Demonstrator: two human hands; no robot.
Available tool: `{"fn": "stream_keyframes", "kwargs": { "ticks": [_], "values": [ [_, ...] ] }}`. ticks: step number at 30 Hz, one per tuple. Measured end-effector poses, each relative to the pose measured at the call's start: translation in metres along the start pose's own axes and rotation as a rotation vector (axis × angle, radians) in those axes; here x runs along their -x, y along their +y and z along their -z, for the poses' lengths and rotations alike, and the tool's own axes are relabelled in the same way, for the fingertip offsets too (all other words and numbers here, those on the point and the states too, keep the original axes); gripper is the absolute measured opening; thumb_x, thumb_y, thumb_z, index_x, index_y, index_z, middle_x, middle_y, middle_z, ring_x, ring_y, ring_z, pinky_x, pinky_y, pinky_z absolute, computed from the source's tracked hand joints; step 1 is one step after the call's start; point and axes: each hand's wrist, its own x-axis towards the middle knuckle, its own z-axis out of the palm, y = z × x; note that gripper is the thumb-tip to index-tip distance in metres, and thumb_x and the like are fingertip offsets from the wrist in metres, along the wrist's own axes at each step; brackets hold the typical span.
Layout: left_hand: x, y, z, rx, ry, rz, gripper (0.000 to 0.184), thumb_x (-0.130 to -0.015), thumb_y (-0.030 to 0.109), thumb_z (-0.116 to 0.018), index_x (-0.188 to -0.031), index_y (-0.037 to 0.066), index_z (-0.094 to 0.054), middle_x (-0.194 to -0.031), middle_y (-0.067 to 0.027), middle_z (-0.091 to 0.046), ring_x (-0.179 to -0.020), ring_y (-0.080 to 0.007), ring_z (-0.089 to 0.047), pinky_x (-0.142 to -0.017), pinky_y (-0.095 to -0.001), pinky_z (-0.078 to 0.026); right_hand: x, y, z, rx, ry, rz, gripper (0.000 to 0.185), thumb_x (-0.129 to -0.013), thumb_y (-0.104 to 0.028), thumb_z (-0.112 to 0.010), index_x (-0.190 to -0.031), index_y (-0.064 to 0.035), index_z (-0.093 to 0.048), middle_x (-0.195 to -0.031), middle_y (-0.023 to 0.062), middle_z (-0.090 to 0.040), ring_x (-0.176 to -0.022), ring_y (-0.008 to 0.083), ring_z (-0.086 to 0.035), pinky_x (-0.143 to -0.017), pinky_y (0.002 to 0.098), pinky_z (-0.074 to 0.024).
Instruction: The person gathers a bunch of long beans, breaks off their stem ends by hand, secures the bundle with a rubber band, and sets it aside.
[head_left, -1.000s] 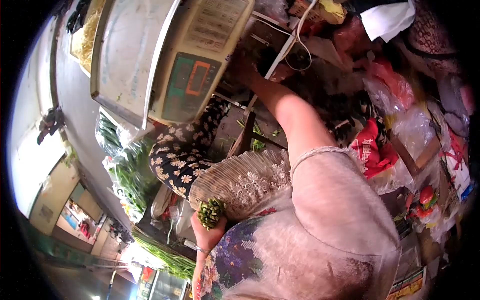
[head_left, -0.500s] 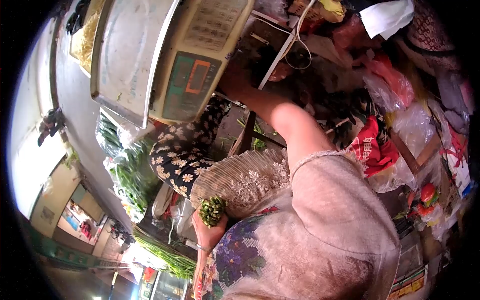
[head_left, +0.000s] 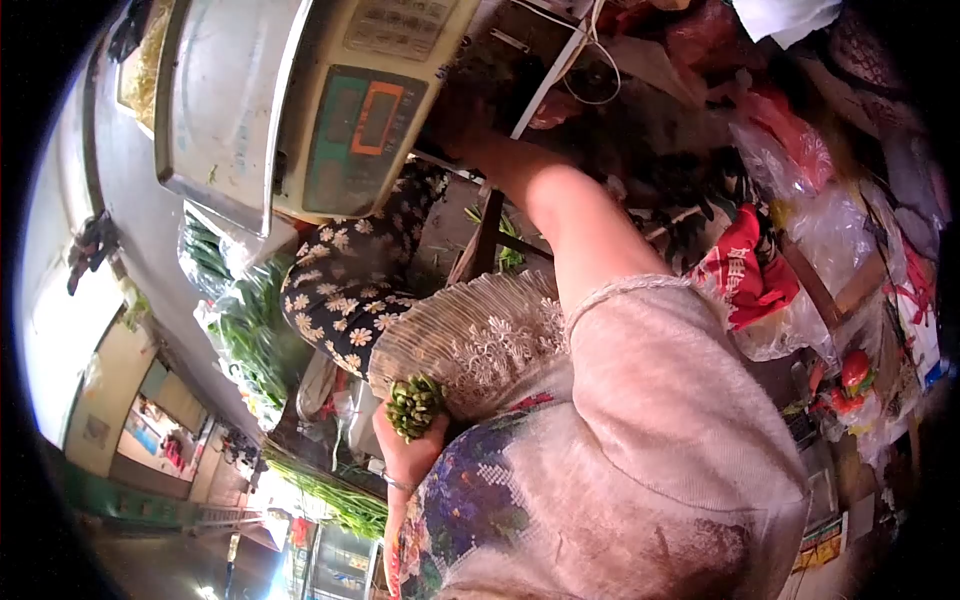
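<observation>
My left hand (head_left: 405, 458) is closed around a bunch of green stems (head_left: 415, 408), whose cut ends face up toward me. It holds the bunch beside my pleated, lace-trimmed top (head_left: 505, 335). A bracelet circles that wrist. My right arm (head_left: 590, 225) stretches away past the scale, and my right hand (head_left: 465, 135) fades into deep shadow near the scale's edge. Its fingers are hidden, so I cannot make out what it touches. The digital scale (head_left: 365, 140), with a metal pan (head_left: 220, 110), stands close by it.
Bagged leafy greens (head_left: 250, 335) lie below the scale, and long green stalks (head_left: 335, 495) are farther down. Plastic bags (head_left: 780, 150), a red printed bag (head_left: 745, 270) and a white cable (head_left: 600, 60) crowd the right side. Dark flowered trousers (head_left: 350, 290) are beside the scale.
The whole view has shifted slightly, so the scale and greens appear farther left and up. My left hand keeps its hold on the bunch, and my right arm stays reached out into the shadow.
</observation>
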Motion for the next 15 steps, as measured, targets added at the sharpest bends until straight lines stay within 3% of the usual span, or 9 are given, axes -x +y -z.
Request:
{"fn": "stream_keyframes", "kwargs": {
  "ticks": [2,4,7,8,10,12,15],
  "values": [
    [0.0,-0.001,-0.002,0.014,-0.008,0.02,0.02,-0.064,0.003,-0.068,-0.082,0.0,-0.061,-0.072,-0.0096,-0.065,-0.066,-0.0202,-0.063,-0.065,-0.0315,-0.05,0.012,0.008,0.012,-0.035,-0.019,0.035,0.048,-0.088,-0.029,-0.052,-0.13,-0.0054,-0.053,-0.135,0.0204,-0.045,-0.126,0.0387,-0.039,-0.1,0.0566,-0.0335],
    [-0.001,-0.007,0.0,-0.042,-0.041,-0.028,0.021,-0.064,0.003,-0.068,-0.083,0.0,-0.061,-0.072,-0.0083,-0.064,-0.068,-0.0188,-0.062,-0.066,-0.0309,-0.049,0.016,0.009,0.01,-0.118,0.104,0.047,0.05,-0.088,-0.031,-0.052,-0.13,-0.0052,-0.052,-0.135,0.0207,-0.045,-0.126,0.0405,-0.038,-0.102,0.0592,-0.0304],
    [-0.001,-0.005,-0.004,0.092,-0.023,0.036,0.021,-0.065,0.003,-0.068,-0.084,0.0,-0.061,-0.074,-0.007,-0.064,-0.069,-0.0178,-0.062,-0.067,-0.0306,-0.049,0.022,0.004,-0.003,0.011,0.119,-0.23,0.052,-0.084,-0.033,-0.053,-0.127,-0.0026,-0.055,-0.134,0.0219,-0.046,-0.127,0.041,-0.037,-0.104,0.0612,-0.0247],
    [0.0,-0.005,-0.003,0.09,-0.022,0.036,0.021,-0.065,0.003,-0.068,-0.084,0.0,-0.061,-0.074,-0.007,-0.064,-0.069,-0.0178,-0.062,-0.067,-0.0306,-0.049,0.018,-0.001,-0.035,0.028,0.279,-0.233,0.05,-0.083,-0.03,-0.053,-0.123,-0.0013,-0.058,-0.131,0.0226,-0.048,-0.126,0.0412,-0.038,-0.105,0.0605,-0.0237],
    [-0.001,-0.004,-0.001,0.079,-0.045,0.02,0.021,-0.066,0.003,-0.069,-0.084,0.0,-0.061,-0.075,-0.0064,-0.065,-0.069,-0.0176,-0.061,-0.067,-0.0304,-0.049,0.025,-0.005,-0.03,0.042,0.446,-0.237,0.047,-0.081,-0.027,-0.053,-0.119,-0.0001,-0.06,-0.129,0.0232,-0.05,-0.125,0.0414,-0.039,-0.105,0.0599,-0.0227],
    [-0.001,-0.011,-0.001,0.066,-0.045,0.005,0.021,-0.066,0.003,-0.069,-0.085,0.0,-0.061,-0.075,-0.0064,-0.064,-0.069,-0.0174,-0.061,-0.067,-0.0302,-0.049,0.04,-0.009,-0.013,-0.112,0.126,-0.136,0.045,-0.08,-0.024,-0.053,-0.115,0.0016,-0.063,-0.126,0.0242,-0.052,-0.124,0.0416,-0.04,-0.105,0.0595,-0.0231],
    [-0.001,-0.012,-0.002,0.059,-0.042,-0.001,0.021,-0.065,0.003,-0.069,-0.085,0.0,-0.061,-0.075,-0.007,-0.064,-0.069,-0.0182,-0.061,-0.067,-0.0307,-0.049,0.055,-0.012,0.021,-0.01,-0.004,-0.099,0.046,-0.074,-0.025,-0.06,-0.113,0.0001,-0.064,-0.124,0.024,-0.053,-0.122,0.042,-0.042,-0.105,0.0576,-0.0244]
  ]
}}
